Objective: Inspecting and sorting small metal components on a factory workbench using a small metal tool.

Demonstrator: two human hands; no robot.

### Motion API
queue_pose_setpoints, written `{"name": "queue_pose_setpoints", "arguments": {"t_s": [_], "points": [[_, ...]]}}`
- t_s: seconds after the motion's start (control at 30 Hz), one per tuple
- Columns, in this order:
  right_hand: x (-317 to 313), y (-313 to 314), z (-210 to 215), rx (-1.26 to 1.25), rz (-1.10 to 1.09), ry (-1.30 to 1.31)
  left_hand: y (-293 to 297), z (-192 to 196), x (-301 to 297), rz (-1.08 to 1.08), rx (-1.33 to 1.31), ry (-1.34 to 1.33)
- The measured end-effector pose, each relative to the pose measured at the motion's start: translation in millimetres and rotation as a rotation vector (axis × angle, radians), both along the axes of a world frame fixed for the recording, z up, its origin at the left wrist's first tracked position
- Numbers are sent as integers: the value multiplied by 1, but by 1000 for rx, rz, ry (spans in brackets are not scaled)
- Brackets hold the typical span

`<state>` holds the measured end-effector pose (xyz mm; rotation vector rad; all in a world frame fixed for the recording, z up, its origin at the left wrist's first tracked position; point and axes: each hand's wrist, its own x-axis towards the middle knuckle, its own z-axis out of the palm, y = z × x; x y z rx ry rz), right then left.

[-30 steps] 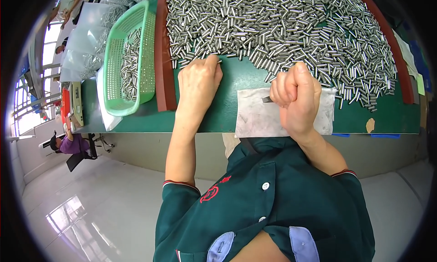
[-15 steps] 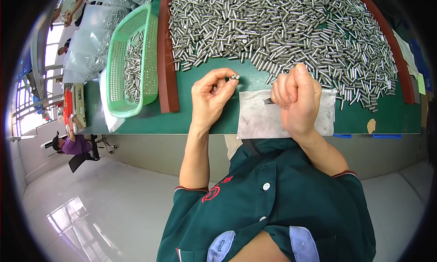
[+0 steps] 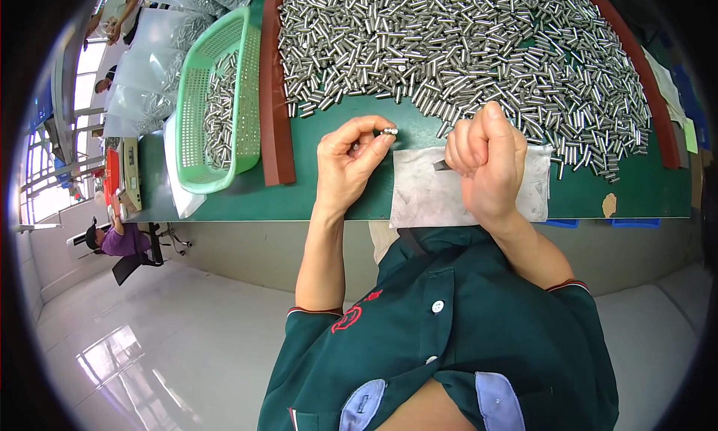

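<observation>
Small shiny metal pins [image 3: 389,132] show end-on between the thumb and forefinger of my left hand [image 3: 348,161], pinched over the green tabletop. My right hand [image 3: 493,158] is a closed fist above a stained white cloth [image 3: 426,195]. From its left side pokes the flat dark tip of a thin tool [image 3: 441,164]; the rest is hidden by the fingers, so its kind cannot be made out. Beyond both hands spreads a wide heap of short metal pins [image 3: 449,49], its near edge just past my fingertips.
Red-brown bars [image 3: 276,132] border the heap left and right. A pale green basket [image 3: 241,124] with pins inside stands at left, near clear bags [image 3: 146,64] and a scale [image 3: 129,173]. Another person [image 3: 126,239] sits farther off at left.
My left hand has shifted very slightly to the right, and the pins in its pinch are turned a little differently. My right hand stays almost where it was.
</observation>
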<state>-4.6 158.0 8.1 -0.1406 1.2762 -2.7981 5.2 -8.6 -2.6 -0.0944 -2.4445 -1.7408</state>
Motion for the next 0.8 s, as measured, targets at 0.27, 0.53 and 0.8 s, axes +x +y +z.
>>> {"name": "queue_pose_setpoints", "arguments": {"t_s": [0.27,0.53,0.8], "points": [[-3,1,0,-90,-28,-80,30,20,19,-172,-451,10],[-8,8,-5,-151,-2,-103,35,11,23,-76,-433,-123],[-6,6,-6,-221,-45,-93,35,15,22,-111,-391,-227]]}}
